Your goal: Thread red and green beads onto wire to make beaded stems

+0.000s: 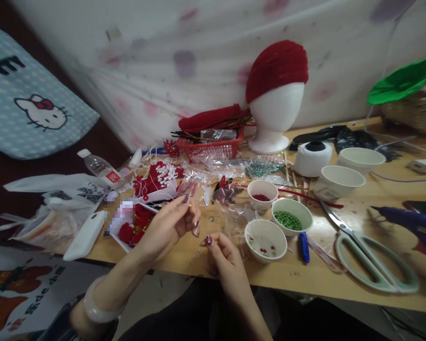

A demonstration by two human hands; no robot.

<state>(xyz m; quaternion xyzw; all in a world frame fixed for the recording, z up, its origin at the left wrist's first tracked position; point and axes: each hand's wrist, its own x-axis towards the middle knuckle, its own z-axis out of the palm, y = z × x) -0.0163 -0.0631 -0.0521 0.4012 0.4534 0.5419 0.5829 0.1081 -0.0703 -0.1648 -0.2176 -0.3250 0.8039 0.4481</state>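
My left hand (172, 226) hangs over the table's front part, its fingers curled and pinched together. Just right of it and lower, my right hand (223, 255) is closed, thumb against the forefinger. Whatever either hand pinches is too small to make out. Beside my right hand stands a white cup (265, 240) with a thread and a few red and green beads in it. Behind that are a cup of green beads (288, 220) and a cup of dark red beads (261, 197). A box with red ornaments (137, 226) lies behind my left wrist.
Large scissors (367, 255), a blue pen cap (304, 247) and a glue gun (408, 220) lie at the right. Behind stand two white cups, a thread spool (313, 159), a foam head (277, 113) and a red basket (209, 149). A bottle (99, 166) leans at left.
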